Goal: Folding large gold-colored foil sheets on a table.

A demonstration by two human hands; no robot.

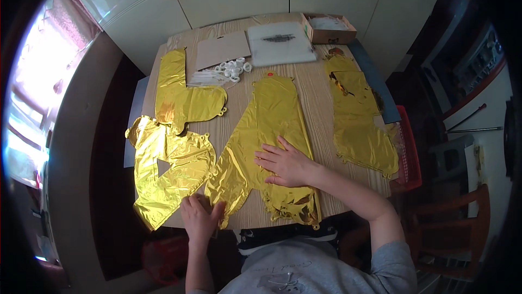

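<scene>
A flat gold foil balloon (272, 104), shaped like a letter A, lies in the middle of the table. My right hand (285, 164) rests flat on it, fingers spread. At the table's front edge, my left hand (200, 219) has curled fingers and its thumb on the balloon's lower left corner; the fingertips are partly hidden. Just left of that hand lies another crinkled gold foil balloon (185, 150) with a small opening. Above it, and partly overlapping it, is an L-shaped gold foil balloon (174, 90). A further gold foil balloon (359, 120) lies at the right.
Along the back are a grey-brown card (223, 49), a stack of clear plastic bags (281, 44) and a cardboard box (329, 30) with white contents. White rings (234, 68) and thin white sticks (209, 78) lie before the card. A red basket (406, 152) stands beside the table's right edge.
</scene>
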